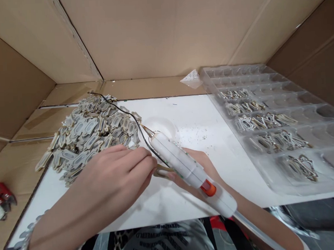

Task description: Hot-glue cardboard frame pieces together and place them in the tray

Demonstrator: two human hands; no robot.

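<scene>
1. Left hand (pixel 124 164) pinches a frame piece (pixel 162 172) above the bench (pixel 230 166), near its front edge; right hand (pixel 201 158) touches it, grip hidden.
2. Apparently done: five tray (pixel 307 189) rows, partly filled.
3. Apparently remaining: large pile (pixel 86 133), bench's left edge.

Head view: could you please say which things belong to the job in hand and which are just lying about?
Apparently part of the job:
held flat piece
glue gun
heap of pieces
sectioned plastic tray

Apparently just lying about:
red tool
pale triangular scrap
</scene>
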